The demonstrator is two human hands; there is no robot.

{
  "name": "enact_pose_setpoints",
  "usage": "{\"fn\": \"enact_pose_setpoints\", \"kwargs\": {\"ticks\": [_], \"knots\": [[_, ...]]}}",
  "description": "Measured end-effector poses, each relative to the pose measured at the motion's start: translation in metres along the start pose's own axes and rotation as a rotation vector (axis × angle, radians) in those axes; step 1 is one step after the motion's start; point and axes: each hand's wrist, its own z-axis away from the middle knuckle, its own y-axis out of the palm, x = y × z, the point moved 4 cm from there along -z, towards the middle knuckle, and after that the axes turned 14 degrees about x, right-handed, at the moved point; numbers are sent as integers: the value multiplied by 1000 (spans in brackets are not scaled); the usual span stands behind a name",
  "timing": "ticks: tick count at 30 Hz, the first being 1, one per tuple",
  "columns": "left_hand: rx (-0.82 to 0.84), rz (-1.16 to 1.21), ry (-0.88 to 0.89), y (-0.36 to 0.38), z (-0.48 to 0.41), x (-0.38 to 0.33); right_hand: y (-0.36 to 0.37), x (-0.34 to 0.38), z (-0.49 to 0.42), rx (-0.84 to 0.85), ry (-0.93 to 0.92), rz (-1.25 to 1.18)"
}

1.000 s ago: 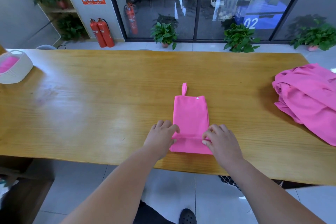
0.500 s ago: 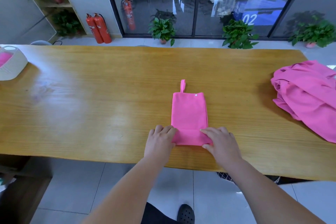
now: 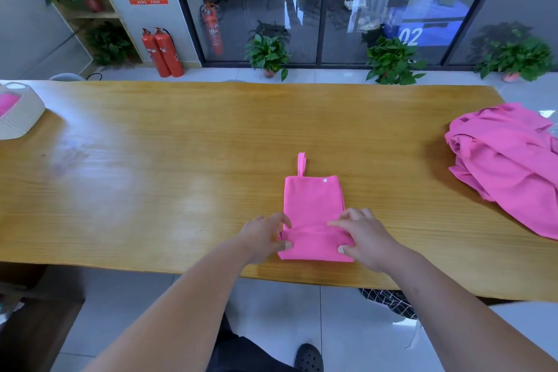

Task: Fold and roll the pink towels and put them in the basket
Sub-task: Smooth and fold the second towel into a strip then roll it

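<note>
A folded pink towel (image 3: 314,205) lies lengthwise near the front edge of the wooden table (image 3: 181,160), its hanging loop pointing away from me. Its near end is turned over into a thick roll. My left hand (image 3: 264,237) grips the roll's left end, thumb on the near side and fingers over the top. My right hand (image 3: 362,238) grips the right end the same way. A white woven basket (image 3: 21,118) stands at the far left edge with a pink towel inside it. A heap of loose pink towels (image 3: 507,160) lies at the right.
The table's front edge runs just below my hands. A dark cabinet (image 3: 36,320) stands on the floor at lower left. Potted plants, fire extinguishers and glass doors are beyond the far edge.
The towel's near end has been turned over again, so the roll is thicker and sits a little farther up the towel. Both hands stayed on its ends.
</note>
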Motion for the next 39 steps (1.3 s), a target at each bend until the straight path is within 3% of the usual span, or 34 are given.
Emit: {"fn": "enact_pose_setpoints", "kwargs": {"ticks": [3, 7, 12, 15, 19, 25, 28, 30, 33, 37, 39], "knots": [[-112, -31, -39, -3, -5, 5, -4, 6, 1, -123, -17, -6], [-376, -293, 67, -9, -5, -11, -6, 3, 3, -280, 39, 48], [-536, -594, 144, 10, -8, -15, 8, 8, 6, -474, 50, 268], [-608, -594, 138, 32, 1, -12, 25, 14, 12, -469, 34, 374], [-496, -496, -7, 44, 3, -10, 22, 11, 11, -355, 69, 345], [-372, -332, -5, 16, 0, -18, -2, 3, 8, -150, 113, -36], [-167, -242, -27, 10, 8, -15, 5, -18, 8, 77, 157, -159], [-48, -200, -75, 11, 10, -11, 8, -20, 7, 147, 124, -80], [-28, -195, -106, 7, 5, -9, 6, -12, 6, -20, 83, 93], [-274, -327, -14, -6, -4, -24, 1, 4, 8, -397, 21, 120], [-364, -428, 50, -5, -6, -32, 4, 11, 6, -466, 36, 220]]}}
